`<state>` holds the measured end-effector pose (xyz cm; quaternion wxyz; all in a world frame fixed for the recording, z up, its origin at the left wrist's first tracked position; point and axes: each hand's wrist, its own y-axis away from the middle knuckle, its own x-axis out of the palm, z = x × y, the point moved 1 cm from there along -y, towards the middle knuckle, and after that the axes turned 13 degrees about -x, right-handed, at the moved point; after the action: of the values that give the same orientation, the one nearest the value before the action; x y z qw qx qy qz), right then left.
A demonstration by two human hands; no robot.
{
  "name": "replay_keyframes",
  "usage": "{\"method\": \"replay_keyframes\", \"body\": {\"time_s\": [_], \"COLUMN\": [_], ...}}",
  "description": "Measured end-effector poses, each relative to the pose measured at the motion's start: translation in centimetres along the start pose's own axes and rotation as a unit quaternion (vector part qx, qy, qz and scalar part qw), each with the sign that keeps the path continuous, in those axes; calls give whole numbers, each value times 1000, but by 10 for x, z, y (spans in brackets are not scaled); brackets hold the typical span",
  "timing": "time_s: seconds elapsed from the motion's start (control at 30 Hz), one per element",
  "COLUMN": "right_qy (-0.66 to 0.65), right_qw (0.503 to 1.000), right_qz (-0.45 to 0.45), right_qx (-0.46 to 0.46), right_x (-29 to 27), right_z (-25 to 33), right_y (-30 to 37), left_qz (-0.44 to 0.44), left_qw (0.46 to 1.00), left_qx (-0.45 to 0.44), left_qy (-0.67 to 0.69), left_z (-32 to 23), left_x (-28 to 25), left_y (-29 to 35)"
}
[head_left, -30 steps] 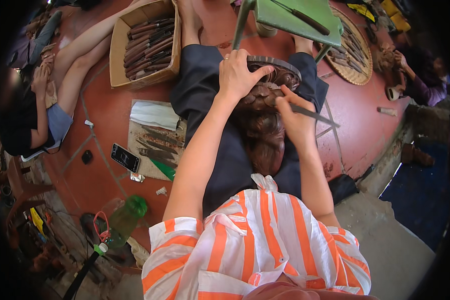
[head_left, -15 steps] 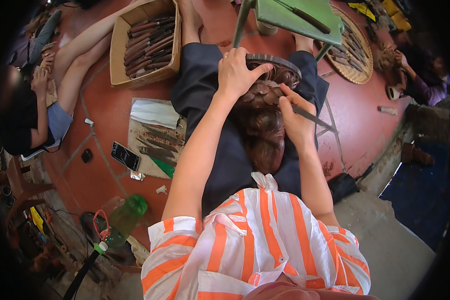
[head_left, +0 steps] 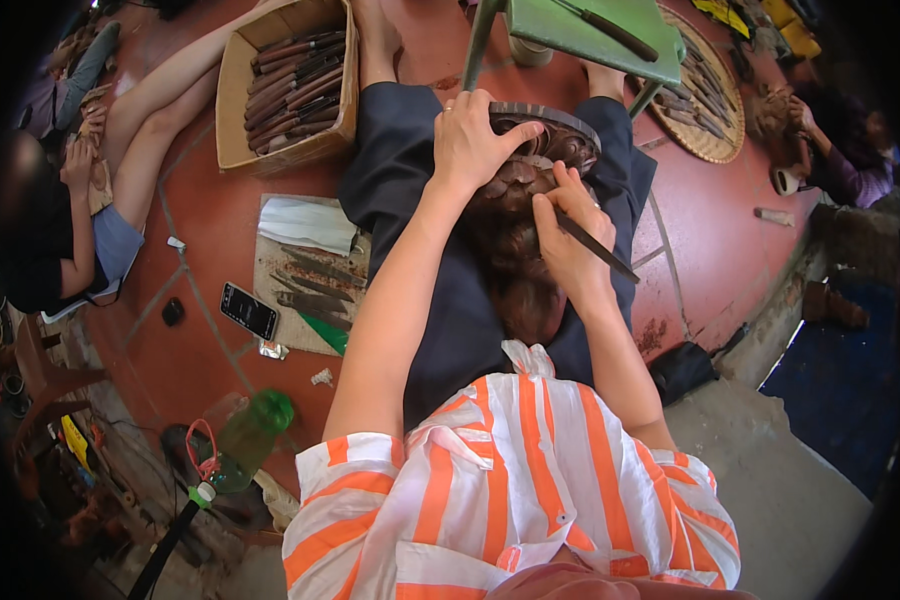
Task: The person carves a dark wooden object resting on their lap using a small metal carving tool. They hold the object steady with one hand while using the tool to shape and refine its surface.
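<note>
A dark brown wood carving [head_left: 530, 285] with a round, ridged base lies between my knees, base end away from me. My left hand [head_left: 473, 145] grips the edge of this base, its thumb stretched across the carving and its other fingers over the far side. In my right hand [head_left: 572, 240] is a dark, flat file [head_left: 602, 248]. Its free end points down to the right, while the other end is hidden under my fingers against the carving's middle. My right fingertips rest close to the leafy relief below the base.
A cardboard box [head_left: 232, 110] of wooden-handled tools stands far left. A green stool [head_left: 590, 45] bears another tool. Right of it lies a round woven tray [head_left: 718, 150] of tools. Several flat files lie on a mat [head_left: 275, 262] beside a phone [head_left: 248, 311]. Other people sit left and right.
My right hand has shifted a little left and toward me along the carving, taking the file with it. My left hand keeps its hold on the base.
</note>
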<state>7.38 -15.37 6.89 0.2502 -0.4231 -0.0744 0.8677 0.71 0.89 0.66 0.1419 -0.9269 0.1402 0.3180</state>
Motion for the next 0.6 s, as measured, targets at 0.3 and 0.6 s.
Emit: {"method": "replay_keyframes", "body": {"time_s": [0.3, 0.6], "right_qy": [-13, -44], "right_qw": [1000, 999], "right_qz": [2, 7], "right_qx": [2, 26], "right_x": [0, -4], "right_z": [-4, -8], "right_y": [-1, -2], "left_qz": [-5, -18], "left_qw": [1000, 1000], "left_qx": [0, 9], "left_qy": [7, 3], "left_z": [3, 4], "left_x": [2, 2], "left_y": [-3, -2]}}
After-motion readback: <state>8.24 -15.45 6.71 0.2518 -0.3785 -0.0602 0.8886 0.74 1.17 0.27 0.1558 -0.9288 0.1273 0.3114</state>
